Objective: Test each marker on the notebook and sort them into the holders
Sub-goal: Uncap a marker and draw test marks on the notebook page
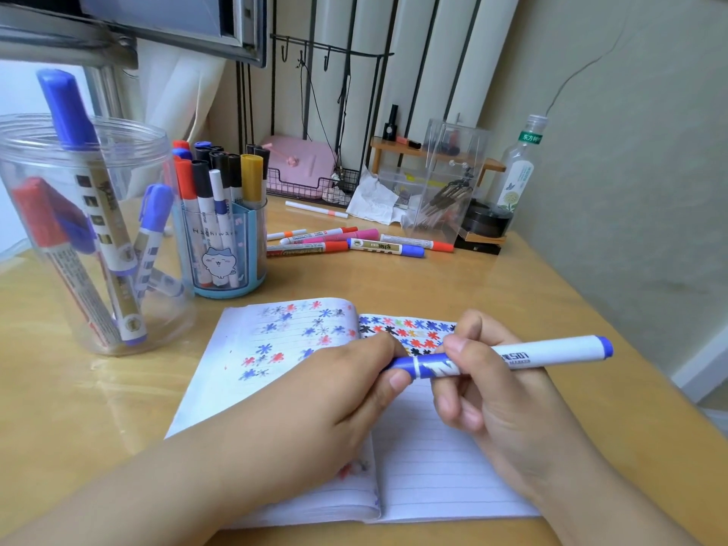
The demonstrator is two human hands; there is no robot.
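Note:
An open lined notebook lies on the desk, its upper pages dotted with coloured star marks. Over it I hold a blue-and-white marker level. My left hand pinches its blue cap end, and my right hand grips the white barrel. A clear plastic jar at the left holds a few blue and red markers. Beside it a blue pen holder with a cartoon cat is packed with several markers. Several loose markers lie behind the notebook.
The wooden desk ends at a wall on the right. At the back stand a clear acrylic organiser, a glass bottle, a pink box in a wire basket and crumpled paper.

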